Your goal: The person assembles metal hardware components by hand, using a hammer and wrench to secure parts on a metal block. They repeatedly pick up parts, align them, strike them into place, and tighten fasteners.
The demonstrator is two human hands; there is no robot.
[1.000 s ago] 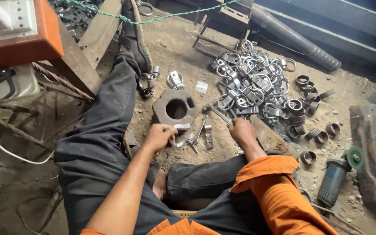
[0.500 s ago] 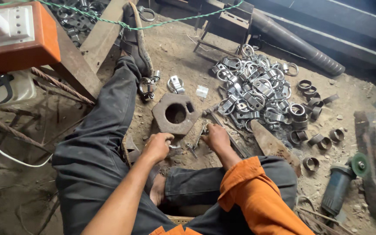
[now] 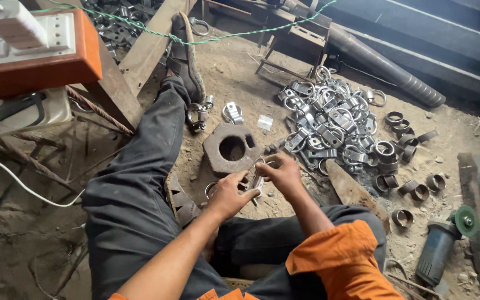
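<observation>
Head view: person seated on dirt floor, legs in dark trousers, orange sleeve on right arm. Left hand and right hand meet just below the block, a rusty octagonal piece with a round hole, lying on the floor. Both hands grasp one small metal clamp between them, fingers closed on it. Clamp pile lies right of the block; rings scattered beyond; grinder at lower right; orange box upper left
</observation>
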